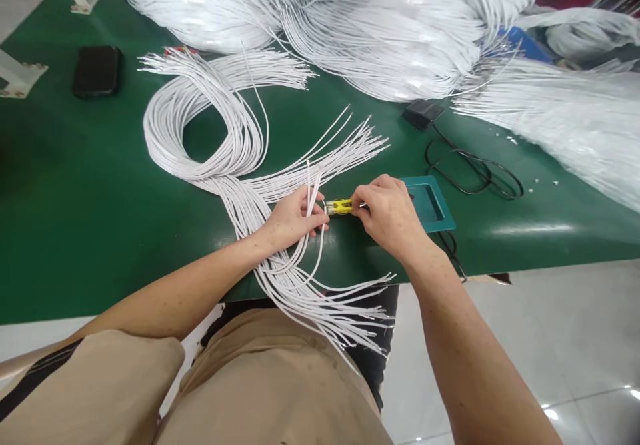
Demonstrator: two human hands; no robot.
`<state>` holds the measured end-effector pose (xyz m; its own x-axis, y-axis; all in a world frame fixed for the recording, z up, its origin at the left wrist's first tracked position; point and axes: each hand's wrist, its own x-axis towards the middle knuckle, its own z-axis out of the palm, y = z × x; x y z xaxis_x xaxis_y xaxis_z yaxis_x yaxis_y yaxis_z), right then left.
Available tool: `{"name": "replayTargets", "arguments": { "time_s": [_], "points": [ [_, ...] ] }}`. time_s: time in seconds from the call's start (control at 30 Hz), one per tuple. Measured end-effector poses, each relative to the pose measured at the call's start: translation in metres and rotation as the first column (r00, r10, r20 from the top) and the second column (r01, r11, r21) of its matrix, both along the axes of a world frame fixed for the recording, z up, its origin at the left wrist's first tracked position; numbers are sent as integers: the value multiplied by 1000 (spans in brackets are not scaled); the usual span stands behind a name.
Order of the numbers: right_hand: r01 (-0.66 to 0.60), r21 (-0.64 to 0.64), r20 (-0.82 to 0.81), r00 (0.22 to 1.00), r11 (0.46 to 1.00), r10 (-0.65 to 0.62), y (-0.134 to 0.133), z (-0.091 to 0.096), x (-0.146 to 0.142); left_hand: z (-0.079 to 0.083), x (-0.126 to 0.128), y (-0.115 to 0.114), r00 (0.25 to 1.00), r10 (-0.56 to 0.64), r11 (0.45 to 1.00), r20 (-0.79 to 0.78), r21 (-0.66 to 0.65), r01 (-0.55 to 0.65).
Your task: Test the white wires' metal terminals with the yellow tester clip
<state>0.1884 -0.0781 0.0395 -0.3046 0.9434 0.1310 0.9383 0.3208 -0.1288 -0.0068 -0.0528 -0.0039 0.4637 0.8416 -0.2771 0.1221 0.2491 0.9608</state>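
Note:
My left hand (294, 220) is closed on a few white wires (311, 200), pinched between thumb and fingers. Its forearm crosses over a bundle of white wires (245, 208) that fans out past the table's front edge. In my right hand (389, 212), between thumb and fingertips, is a small yellow tool (341, 206) with a metal end. That metal end meets a white wire at my left fingertips; whether it grips the wire I cannot tell. A teal tray (447, 213) lies just beyond my right hand, partly covered by it.
Large heaps of white wires (380, 25) fill the back of the green table (100, 225). Further wires (575, 108) lie at the right. A black box (97, 70) sits at the left near white metal feet (83, 2). Behind the tray runs a black cable (480, 165).

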Motion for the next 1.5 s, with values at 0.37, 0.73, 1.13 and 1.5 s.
{"name": "replayTargets", "arguments": {
  "time_s": [0.37,0.73,1.13,1.5],
  "points": [
    [59,59,28,998,996,-61,-4,4,3,-15,1,2,996,-36,994,-82,101,44],
    [405,266,12,906,875,-423,-13,-16,16,1,-11,4,998,-58,997,-27,43,59],
    [-263,-32,162,951,964,265,-82,0,-88,14,-19,5,989,-85,996,124,8,85],
    [119,-341,-490,824,932,-285,-46,43,-48,22,-21,-2,921,-382,917,76,155,367]
  ]
}}
